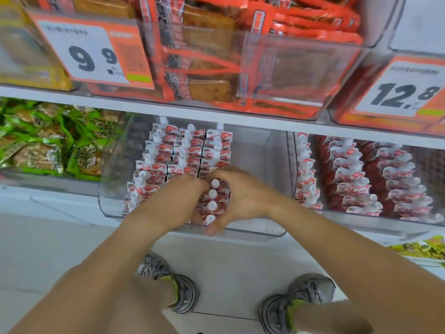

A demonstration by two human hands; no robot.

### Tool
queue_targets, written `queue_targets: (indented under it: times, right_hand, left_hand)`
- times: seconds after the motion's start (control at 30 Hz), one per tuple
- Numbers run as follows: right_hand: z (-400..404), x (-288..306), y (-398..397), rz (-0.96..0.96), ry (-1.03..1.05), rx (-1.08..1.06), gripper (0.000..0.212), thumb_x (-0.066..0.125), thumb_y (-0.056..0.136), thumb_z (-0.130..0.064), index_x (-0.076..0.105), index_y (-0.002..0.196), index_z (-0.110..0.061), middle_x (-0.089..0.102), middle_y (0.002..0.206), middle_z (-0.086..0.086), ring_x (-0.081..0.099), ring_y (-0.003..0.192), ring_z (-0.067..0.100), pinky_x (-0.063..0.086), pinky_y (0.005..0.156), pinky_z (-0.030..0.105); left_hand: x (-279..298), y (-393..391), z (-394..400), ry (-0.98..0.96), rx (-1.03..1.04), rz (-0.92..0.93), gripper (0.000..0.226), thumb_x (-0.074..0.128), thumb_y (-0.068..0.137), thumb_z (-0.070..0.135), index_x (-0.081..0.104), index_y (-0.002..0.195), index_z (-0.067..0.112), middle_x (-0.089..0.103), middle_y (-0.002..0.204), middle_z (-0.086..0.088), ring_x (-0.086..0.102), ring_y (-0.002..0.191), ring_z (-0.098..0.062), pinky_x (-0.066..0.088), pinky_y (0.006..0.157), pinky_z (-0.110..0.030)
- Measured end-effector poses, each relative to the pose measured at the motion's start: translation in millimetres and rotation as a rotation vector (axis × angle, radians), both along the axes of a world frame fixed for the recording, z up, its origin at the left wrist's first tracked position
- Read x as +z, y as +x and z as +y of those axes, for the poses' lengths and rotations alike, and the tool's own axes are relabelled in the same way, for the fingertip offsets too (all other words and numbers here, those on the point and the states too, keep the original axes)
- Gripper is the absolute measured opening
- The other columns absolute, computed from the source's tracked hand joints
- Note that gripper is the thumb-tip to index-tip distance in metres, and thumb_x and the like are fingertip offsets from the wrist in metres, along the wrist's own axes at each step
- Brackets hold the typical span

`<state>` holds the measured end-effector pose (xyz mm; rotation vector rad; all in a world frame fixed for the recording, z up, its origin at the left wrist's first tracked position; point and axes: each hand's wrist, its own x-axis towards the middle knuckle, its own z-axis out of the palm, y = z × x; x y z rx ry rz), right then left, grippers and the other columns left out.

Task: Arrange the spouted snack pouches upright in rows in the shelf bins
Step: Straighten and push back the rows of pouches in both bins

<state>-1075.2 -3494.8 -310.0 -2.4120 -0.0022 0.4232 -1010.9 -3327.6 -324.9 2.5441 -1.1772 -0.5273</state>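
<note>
Red-and-white spouted pouches (190, 150) with white caps stand upright in three rows in the clear middle bin (269, 169). At the front of the right-hand row, my left hand (183, 196) and my right hand (238, 196) clasp a short stack of several pouches (213, 201) from either side, fingers curled round it, caps showing between the palms. The right part of this bin holds no pouches. The neighbouring bin on the right (361, 218) holds more rows of the same pouches (349, 174).
Green snack packs (48, 145) fill the bin to the left. Above, clear bins hold orange packs (216, 56) behind price tags (94, 51) reading 9.9 and 12.8. The shelf edge (265, 121) overhangs the pouches. My shoes (168, 280) stand on pale floor tiles.
</note>
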Motion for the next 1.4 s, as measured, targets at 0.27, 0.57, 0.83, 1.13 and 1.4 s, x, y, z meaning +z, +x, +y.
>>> queue_targets:
  times: [0.27, 0.57, 0.83, 1.13, 1.4]
  right_hand:
    - [-21.6, 13.0, -15.9, 0.098, -0.031, -0.089, 0.083, 0.097, 0.046, -0.041, 0.058, 0.118, -0.030, 0.059, 0.117, -0.009, 0.059, 0.102, 0.012, 0.052, 0.088, 0.031]
    - [-38.0, 37.8, -50.6, -0.491, -0.262, -0.210, 0.045, 0.081, 0.074, -0.022, 0.064, 0.116, -0.021, 0.063, 0.110, 0.003, 0.062, 0.103, 0.026, 0.052, 0.087, 0.037]
    - [-59.3, 3.4, -49.3, -0.648, -0.349, -0.217, 0.022, 0.080, 0.068, -0.006, 0.072, 0.088, -0.011, 0.064, 0.094, 0.010, 0.060, 0.094, 0.035, 0.054, 0.085, 0.042]
    - [-44.5, 24.9, 32.6, 0.013, -0.241, -0.260, 0.086, 0.076, 0.081, -0.018, 0.024, 0.148, -0.009, 0.052, 0.127, 0.013, 0.058, 0.108, 0.030, 0.045, 0.076, 0.028]
    - [-55.3, -8.4, 80.6, 0.419, 0.442, -0.290, 0.119, 0.084, 0.070, 0.002, 0.009, 0.155, -0.033, 0.033, 0.156, 0.005, 0.039, 0.138, 0.027, 0.039, 0.111, 0.049]
  left_hand:
    - [-4.3, -15.4, -12.8, -0.155, 0.039, 0.222, 0.051, 0.091, 0.059, 0.012, 0.074, 0.105, 0.025, 0.067, 0.084, 0.027, 0.062, 0.078, 0.009, 0.051, 0.076, -0.016]
    - [-4.2, 7.2, -38.3, -0.175, 0.386, 0.230, 0.058, 0.055, 0.096, 0.030, 0.031, 0.146, 0.014, 0.047, 0.138, -0.009, 0.059, 0.112, -0.026, 0.047, 0.098, -0.038]
    - [-13.2, 15.5, -69.2, -0.059, 0.373, 0.041, 0.054, 0.054, 0.096, 0.018, 0.033, 0.143, 0.003, 0.040, 0.136, -0.023, 0.050, 0.118, -0.040, 0.043, 0.089, -0.036]
    - [15.7, 65.4, -73.9, 0.082, 0.221, -0.081, 0.093, 0.082, 0.075, 0.021, 0.028, 0.150, 0.009, 0.046, 0.144, -0.017, 0.044, 0.131, -0.029, 0.038, 0.103, -0.030]
    - [11.8, 102.2, -77.2, 0.095, 0.112, 0.088, 0.084, 0.089, 0.067, 0.017, 0.044, 0.138, 0.022, 0.056, 0.127, 0.005, 0.051, 0.117, -0.016, 0.036, 0.085, -0.016]
